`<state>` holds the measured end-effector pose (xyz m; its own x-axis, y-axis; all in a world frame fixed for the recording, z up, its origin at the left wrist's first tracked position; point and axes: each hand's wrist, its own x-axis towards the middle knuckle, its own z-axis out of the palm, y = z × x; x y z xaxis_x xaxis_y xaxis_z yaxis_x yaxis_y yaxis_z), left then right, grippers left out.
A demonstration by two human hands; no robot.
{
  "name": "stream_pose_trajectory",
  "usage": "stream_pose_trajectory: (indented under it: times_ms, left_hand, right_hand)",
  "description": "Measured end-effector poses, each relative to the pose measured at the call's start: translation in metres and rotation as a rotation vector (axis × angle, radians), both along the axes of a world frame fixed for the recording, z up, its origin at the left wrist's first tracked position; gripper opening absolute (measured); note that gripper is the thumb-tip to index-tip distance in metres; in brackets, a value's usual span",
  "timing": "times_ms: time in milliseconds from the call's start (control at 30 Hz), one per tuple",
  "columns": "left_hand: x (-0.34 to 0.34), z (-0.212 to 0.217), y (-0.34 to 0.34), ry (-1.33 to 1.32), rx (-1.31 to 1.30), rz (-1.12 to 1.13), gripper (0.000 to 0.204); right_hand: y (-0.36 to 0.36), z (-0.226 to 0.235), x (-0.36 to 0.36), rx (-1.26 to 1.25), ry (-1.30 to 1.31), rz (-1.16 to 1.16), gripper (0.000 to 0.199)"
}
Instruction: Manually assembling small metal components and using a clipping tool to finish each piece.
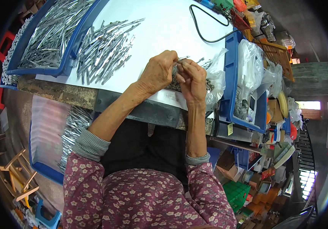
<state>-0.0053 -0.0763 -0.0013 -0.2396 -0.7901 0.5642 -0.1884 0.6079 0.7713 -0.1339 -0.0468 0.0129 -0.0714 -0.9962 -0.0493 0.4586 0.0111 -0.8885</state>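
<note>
Hands [177, 74] pinching metal piece [182, 59], clear plastic bag [215, 82] beside — right.

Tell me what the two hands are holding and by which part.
Both hands pinch one small metal piece between them. The left hand grips its near end; the right hand meets it with the fingers. The exact part under the fingers cannot be told.

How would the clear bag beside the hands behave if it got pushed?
The clear bag looks thin and crumpled, so it would probably fold rather than slide. The small metal parts inside likely weigh down its base. Its open top could spill them if tipped.
</note>
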Motion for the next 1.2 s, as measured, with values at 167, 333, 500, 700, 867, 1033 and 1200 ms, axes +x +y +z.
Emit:
stream_pose_trajectory:
  times_ms: [167, 333, 500, 700, 867, 1033, 1200]
  left_hand:
    - [0.002, 0.004, -0.001, 0.019, -0.051, 0.0, 0.009]
    - [0.01, 0.012, -0.001, 0.107, 0.495, -0.222, 0.014]
    - [0.01, 0.014, -0.001, 0.116, 0.619, -0.308, 0.015]
    - [0.005, 0.003, 0.001, 0.023, 0.141, -0.105, 0.012]
    - [0.004, 0.01, 0.006, 0.016, 0.156, -0.131, 0.013]
    - [0.002, 0.006, 0.006, 0.022, 0.173, -0.147, 0.013]
    - [0.005, 0.007, 0.007, 0.051, 0.196, -0.152, 0.013]
  right_hand:
    - [0.0, 0.004, -0.005, -0.001, -0.109, 0.086, 0.012]
    - [-0.001, 0.003, 0.0, -0.03, 0.128, -0.06, 0.014]
    - [-0.001, 0.002, 0.001, -0.086, 0.211, -0.146, 0.017]
    - [-0.003, 0.002, 0.004, -0.087, 0.226, -0.154, 0.016]
    - [-0.002, 0.001, 0.002, -0.07, 0.2, -0.149, 0.016]
    - [0.002, 0.0, 0.002, -0.08, 0.166, -0.172, 0.016]
    - [0.019, 0.016, -0.001, -0.078, 0.369, -0.23, 0.016]
